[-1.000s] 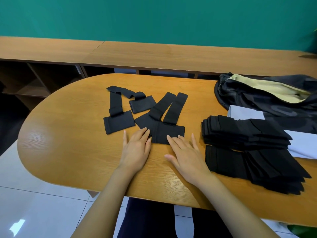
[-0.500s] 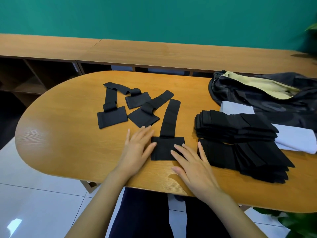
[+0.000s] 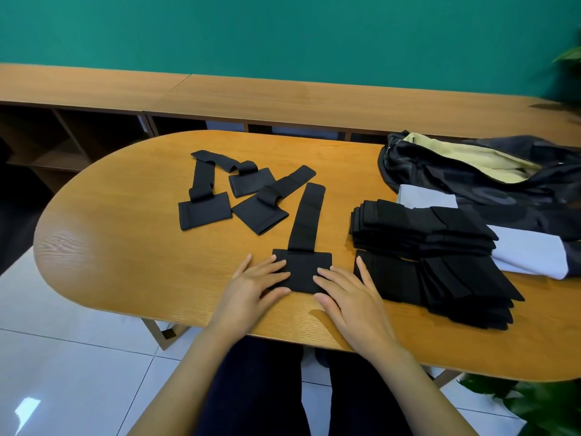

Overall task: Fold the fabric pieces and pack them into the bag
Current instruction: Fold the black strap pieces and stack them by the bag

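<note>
A black T-shaped fabric piece (image 3: 303,247) lies flat near the table's front edge, its strap pointing away from me. My left hand (image 3: 251,291) rests flat on its left side, fingers spread. My right hand (image 3: 352,297) presses flat on its right side. Three more black pieces (image 3: 248,196) lie loose farther back on the left. Two stacks of folded black pieces (image 3: 421,253) sit to the right. The dark bag (image 3: 471,180) with a pale yellow lining lies open at the back right.
The oval wooden table (image 3: 125,247) has bare surface on its left. A white cloth (image 3: 528,256) lies under the bag's edge. Wooden shelving (image 3: 283,99) runs along the green wall. A plant (image 3: 540,404) stands at the lower right.
Both hands slid one fabric piece away from the loose group toward me and the table's front edge. They now lie flat on its wide part.
</note>
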Demonstrator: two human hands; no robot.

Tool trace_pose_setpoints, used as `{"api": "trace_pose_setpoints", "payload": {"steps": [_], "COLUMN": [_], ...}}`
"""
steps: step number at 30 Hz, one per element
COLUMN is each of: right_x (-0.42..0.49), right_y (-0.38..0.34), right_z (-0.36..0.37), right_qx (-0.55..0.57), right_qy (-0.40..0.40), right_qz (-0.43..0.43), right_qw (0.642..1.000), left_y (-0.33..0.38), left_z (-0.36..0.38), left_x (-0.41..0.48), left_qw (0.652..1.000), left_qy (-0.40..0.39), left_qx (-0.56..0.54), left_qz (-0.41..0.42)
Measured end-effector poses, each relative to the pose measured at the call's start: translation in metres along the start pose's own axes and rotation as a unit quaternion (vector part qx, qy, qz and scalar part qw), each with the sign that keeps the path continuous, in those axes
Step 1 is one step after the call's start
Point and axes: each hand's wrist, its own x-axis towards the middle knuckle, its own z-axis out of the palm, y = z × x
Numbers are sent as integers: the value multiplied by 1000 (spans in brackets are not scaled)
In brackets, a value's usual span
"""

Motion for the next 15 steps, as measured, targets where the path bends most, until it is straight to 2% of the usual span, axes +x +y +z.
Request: {"api": "trace_pose_setpoints", "payload": {"steps": [15], "right_x": [-4], "right_y": [9], "right_z": [8], "right_qx": [17], "right_qy": [66], "right_qz": [-46], "right_qw": [997], "left_y": [-1], "left_z": [1], "left_x": [-5], "left_qw": [998], "left_qy": [60], "left_qx": [-16], "left_qz": [2]}}
